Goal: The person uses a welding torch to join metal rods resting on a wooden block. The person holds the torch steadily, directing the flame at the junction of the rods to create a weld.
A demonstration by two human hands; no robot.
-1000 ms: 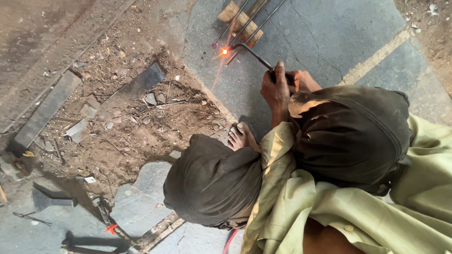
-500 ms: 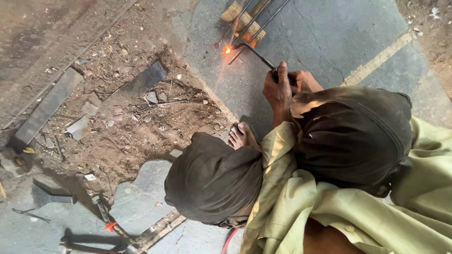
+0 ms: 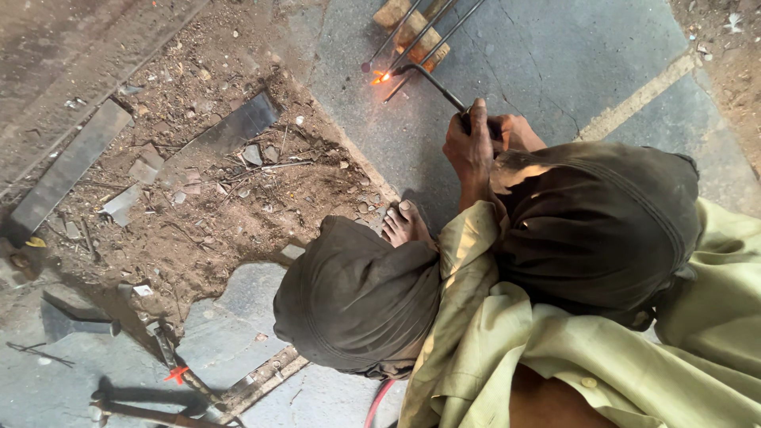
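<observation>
Orange-yellow flame (image 3: 382, 78), dark torch (image 3: 434, 82), olive-green shirt (image 3: 571, 357), dark grey-brown trousers (image 3: 357, 301), grey slab floor (image 3: 555, 63), perhaps rusty rods (image 3: 424, 32).

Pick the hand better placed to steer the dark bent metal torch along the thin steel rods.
Probably left: left hand grips the torch handle foremost; right hand sits behind it, partly hidden.

Grey stone-slab floor (image 3: 555, 71) in daylight, beside a dirt patch (image 3: 238, 198) strewn with metal scraps (image 3: 67, 170).

daylight, soft shadows | orange glare at torch flame (image 3: 381, 77) | sharp focus
</observation>
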